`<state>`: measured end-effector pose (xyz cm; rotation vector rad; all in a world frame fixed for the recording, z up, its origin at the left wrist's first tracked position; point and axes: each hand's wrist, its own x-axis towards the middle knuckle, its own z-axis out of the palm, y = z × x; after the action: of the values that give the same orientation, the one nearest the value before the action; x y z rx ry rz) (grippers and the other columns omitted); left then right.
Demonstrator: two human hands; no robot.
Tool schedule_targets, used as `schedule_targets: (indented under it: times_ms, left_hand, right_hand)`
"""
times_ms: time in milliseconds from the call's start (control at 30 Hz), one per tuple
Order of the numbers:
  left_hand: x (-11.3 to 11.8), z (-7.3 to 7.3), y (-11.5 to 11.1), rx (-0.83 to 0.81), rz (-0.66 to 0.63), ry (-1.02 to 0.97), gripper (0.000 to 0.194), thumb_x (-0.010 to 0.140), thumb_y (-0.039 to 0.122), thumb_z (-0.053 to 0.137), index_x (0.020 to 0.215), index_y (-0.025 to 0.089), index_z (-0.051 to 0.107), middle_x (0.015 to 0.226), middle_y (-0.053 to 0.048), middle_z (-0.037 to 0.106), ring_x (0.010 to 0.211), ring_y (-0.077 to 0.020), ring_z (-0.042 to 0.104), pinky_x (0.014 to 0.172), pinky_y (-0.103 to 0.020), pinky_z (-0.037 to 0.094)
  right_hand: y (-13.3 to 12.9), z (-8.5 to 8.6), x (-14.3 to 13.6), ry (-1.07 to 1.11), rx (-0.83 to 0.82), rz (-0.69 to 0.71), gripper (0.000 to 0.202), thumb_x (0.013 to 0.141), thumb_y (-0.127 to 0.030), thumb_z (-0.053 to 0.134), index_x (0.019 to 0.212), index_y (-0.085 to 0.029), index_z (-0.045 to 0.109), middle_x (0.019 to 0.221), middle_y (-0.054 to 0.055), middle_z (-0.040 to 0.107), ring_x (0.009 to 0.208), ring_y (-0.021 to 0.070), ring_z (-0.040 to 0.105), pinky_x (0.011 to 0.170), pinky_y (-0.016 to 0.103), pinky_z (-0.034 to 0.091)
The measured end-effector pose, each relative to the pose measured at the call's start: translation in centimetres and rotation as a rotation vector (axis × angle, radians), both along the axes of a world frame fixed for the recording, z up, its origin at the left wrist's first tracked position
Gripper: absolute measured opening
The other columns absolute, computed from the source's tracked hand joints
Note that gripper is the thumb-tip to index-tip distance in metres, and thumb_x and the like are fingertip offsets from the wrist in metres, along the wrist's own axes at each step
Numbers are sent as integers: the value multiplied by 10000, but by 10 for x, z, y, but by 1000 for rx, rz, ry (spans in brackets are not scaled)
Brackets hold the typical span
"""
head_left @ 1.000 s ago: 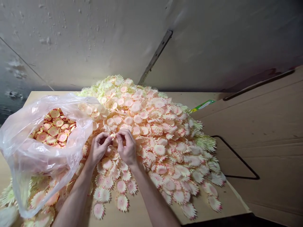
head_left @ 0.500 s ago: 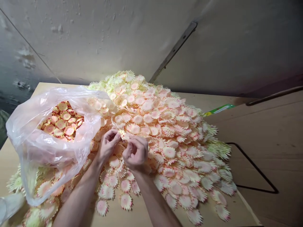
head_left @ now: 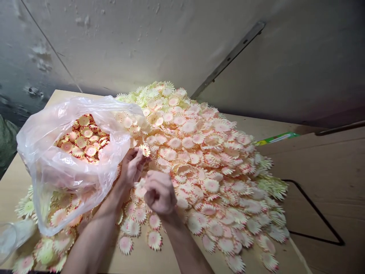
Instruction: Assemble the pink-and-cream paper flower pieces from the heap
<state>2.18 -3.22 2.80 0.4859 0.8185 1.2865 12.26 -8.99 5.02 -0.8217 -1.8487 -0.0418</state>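
Several loose flat flower discs [head_left: 126,245], pink-centred with frilled cream petals, lie nearest us on the pale, smooth wooden desk [head_left: 131,262]. Just beyond, our right hand [head_left: 161,192] has drawn down and away from the left, its fingers curled; blur keeps us from making out whether they grip anything. Our left hand [head_left: 132,167] has turned beside the bag, its fingers pinching a small yellow flower disc with red-tipped petals [head_left: 145,150]. Half a second ago the hands were nearly meeting around it; we judge the left alone now carries it. To the left, the crinkled, translucent white plastic bag [head_left: 76,177] gapes over similar small scalloped discs [head_left: 85,140]. Farther back, a broad layered heap of cream-and-pink flower discs [head_left: 199,163] fans out, thin and ruffled, before a pitted grey wall [head_left: 142,45] with a narrow perforated metal strip [head_left: 228,59].
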Motion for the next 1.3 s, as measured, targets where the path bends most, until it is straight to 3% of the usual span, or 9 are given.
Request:
schedule_targets:
  times_ms: [133, 200, 333, 433, 600, 700, 867, 1000, 1300]
  left_hand:
    - [3, -1, -2, 79, -14, -57, 451, 657, 536, 832, 770, 174, 586, 736, 18, 573, 691, -110, 576, 763, -287, 553]
    - [4, -3, -2, 109, -29, -45, 419, 677, 511, 829, 803, 169, 622, 766, 13, 610, 712, -113, 602, 769, -284, 553]
    - [1, -14, 1, 175, -80, 41, 366, 728, 484, 802, 877, 169, 693, 814, -11, 677, 753, -135, 640, 782, -287, 557]
    - [-2, -20, 3, 234, -131, 125, 338, 791, 462, 758, 950, 165, 732, 903, -51, 727, 821, -162, 670, 822, -294, 555]
    - [-6, -14, 2, 237, -147, 170, 327, 785, 442, 767, 960, 169, 727, 916, -54, 738, 803, -169, 689, 786, -292, 569]
    - [-6, -8, 1, 218, -96, 251, 295, 749, 408, 802, 888, 162, 718, 812, -26, 716, 705, -138, 664, 725, -263, 560]
    - [-6, -6, 1, 240, -89, 385, 272, 796, 411, 755, 873, 151, 740, 823, -39, 718, 707, -136, 646, 704, -253, 553]
    - [-6, -7, 2, 214, -55, 359, 293, 821, 445, 723, 877, 158, 728, 774, -20, 687, 679, -125, 625, 679, -245, 546]
    - [-7, -2, 2, 195, -116, 313, 310, 748, 426, 797, 870, 154, 711, 788, -25, 697, 681, -129, 636, 698, -261, 552]
  right_hand:
    - [23, 13, 14, 173, 36, -352, 275, 895, -97, 635, 1119, -249, 684, 1032, 95, 645, 933, 208, 671, 697, 333, 612]
    - [35, 17, 26, 240, -97, -442, 201, 904, -162, 644, 1083, -216, 720, 1121, 127, 656, 1021, 242, 668, 773, 374, 610]
    - [46, 18, 37, 297, -637, -172, 252, 922, -311, 637, 1140, -214, 718, 1132, 105, 726, 1034, 232, 696, 888, 382, 602]
    - [50, 14, 33, 375, -852, -9, 265, 864, -332, 704, 1102, -222, 733, 1145, 84, 745, 1045, 224, 710, 918, 365, 603]
    - [52, 7, 31, 511, -804, -23, 115, 808, -303, 747, 866, -205, 738, 1011, 73, 769, 945, 216, 734, 901, 366, 604]
    - [52, -1, 34, 499, -737, -73, 114, 806, -295, 751, 863, -199, 729, 944, 67, 757, 902, 199, 724, 877, 343, 600]
    - [50, -7, 39, 529, -820, -16, 240, 816, -274, 743, 1051, -222, 748, 1033, 63, 776, 943, 196, 742, 894, 335, 604]
    - [50, -4, 41, 559, -825, -68, 126, 775, -290, 779, 874, -212, 790, 901, 53, 794, 819, 196, 753, 795, 317, 625]
    - [49, -4, 39, 539, -885, -115, 189, 735, -356, 803, 779, -175, 774, 759, 62, 771, 657, 184, 721, 634, 279, 601]
